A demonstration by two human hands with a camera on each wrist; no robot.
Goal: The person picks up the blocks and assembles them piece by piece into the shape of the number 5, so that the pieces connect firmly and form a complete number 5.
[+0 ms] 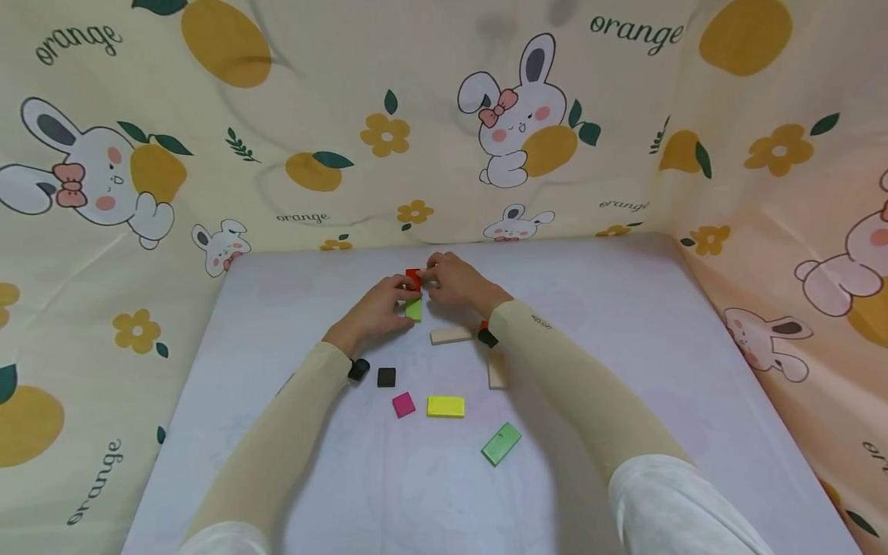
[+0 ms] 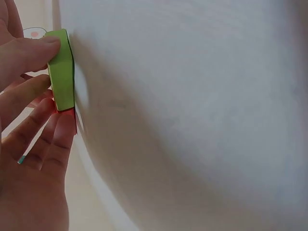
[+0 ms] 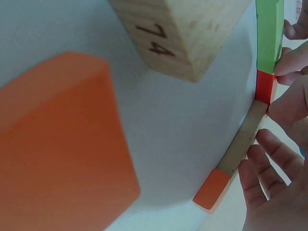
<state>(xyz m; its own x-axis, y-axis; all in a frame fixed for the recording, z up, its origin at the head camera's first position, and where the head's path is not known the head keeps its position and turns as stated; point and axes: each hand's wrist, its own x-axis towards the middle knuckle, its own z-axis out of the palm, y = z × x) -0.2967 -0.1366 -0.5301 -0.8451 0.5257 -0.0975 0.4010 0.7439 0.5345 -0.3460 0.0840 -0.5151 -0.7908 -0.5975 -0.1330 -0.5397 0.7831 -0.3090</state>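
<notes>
In a bent row, seen best in the right wrist view, stand a light green block [image 3: 269, 36], a red block [image 3: 264, 87], a plain wooden block [image 3: 244, 137] and an orange block [image 3: 211, 189]. My left hand [image 1: 378, 310] grips the green block [image 2: 61, 77], thumb over one end, other fingers along its side and toward the red block [image 1: 413, 275]. At the joint of red and wood, one fingertip of my right hand [image 3: 281, 187] touches, its other fingers stretched along the wooden block's outer side. From the head view, the right hand [image 1: 455, 281] covers part of the row.
Close before the right wrist lie another orange block [image 3: 67, 159] and a wooden block marked 74 [image 3: 183, 43]. Nearer the body are a black square piece [image 1: 386, 377], a magenta block [image 1: 404, 405], a yellow block [image 1: 445, 407], another green block [image 1: 501, 444] and a wooden piece [image 1: 497, 373].
</notes>
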